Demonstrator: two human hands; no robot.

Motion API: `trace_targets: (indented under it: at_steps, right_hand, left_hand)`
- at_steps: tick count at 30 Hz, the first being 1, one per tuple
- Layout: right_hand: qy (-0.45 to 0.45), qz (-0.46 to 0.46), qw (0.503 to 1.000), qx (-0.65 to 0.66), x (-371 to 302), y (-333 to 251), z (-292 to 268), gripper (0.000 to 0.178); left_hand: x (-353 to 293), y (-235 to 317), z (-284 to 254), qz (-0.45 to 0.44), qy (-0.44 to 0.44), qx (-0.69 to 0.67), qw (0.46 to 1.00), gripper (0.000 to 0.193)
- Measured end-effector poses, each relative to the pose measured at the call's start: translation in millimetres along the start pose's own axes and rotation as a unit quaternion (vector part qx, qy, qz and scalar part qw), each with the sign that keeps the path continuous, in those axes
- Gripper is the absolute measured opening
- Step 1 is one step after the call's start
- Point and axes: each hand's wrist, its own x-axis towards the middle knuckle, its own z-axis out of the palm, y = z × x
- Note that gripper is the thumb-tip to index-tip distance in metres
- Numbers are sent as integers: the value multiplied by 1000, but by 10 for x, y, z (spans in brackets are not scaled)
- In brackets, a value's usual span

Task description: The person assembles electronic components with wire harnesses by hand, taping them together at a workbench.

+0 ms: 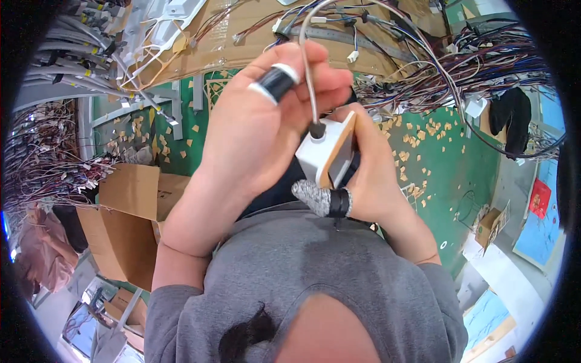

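A white plastic housing [313,156] with a tan flat edge piece [339,148] is gripped in my right hand [370,166]. On my right thumb is a speckled grey finger cover [311,196] bound with black tape. A grey cable [310,91] leaves the housing through a dark collar [317,130] and arches up over the table. My left hand [257,124] is curled around this cable just above the housing, its thumb wrapped in black and white tape [275,83]. The cable runs across the left fingers, and the grip looks loose.
Ahead is a cardboard-covered table [242,51] with loose wires, a metal ruler [339,37] and white plastic parts [172,24]. Wire bundles [484,60] hang at the right; grey cables [78,48] lie at the left. An open cardboard box [124,236] stands at my left. Tan scraps litter the green floor [466,175].
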Motion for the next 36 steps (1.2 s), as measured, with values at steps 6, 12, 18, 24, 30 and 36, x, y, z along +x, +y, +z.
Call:
trace_targets:
  at_steps: [6, 12, 18, 24, 30, 36]
  right_hand:
    - [-48, 4, 995, -90, -21, -71, -112, 54]
    - [-18, -51, 990, -127, -19, -5, -83, 49]
    - [-38, 51, 993, 103, -51, 119, -14, 28]
    - [-6, -9, 998, -70, -24, 34, -33, 38]
    - [19, -61, 988, -139, 4, 24, -86, 57]
    - [-10, -59, 980, -187, 48, -7, -130, 58]
  left_hand:
    - [-134, 51, -384, 64, -197, 332, 920, 40]
    - [-129, 76, -303, 172, -201, 432, 863, 14]
    - [-133, 23, -301, 338, -184, 538, 750, 10]
    - [-115, -92, -317, 113, -89, 246, 959, 6]
    - [1, -49, -379, 88, -209, 167, 960, 14]
    - [-33, 44, -410, 89, -211, 318, 920, 44]
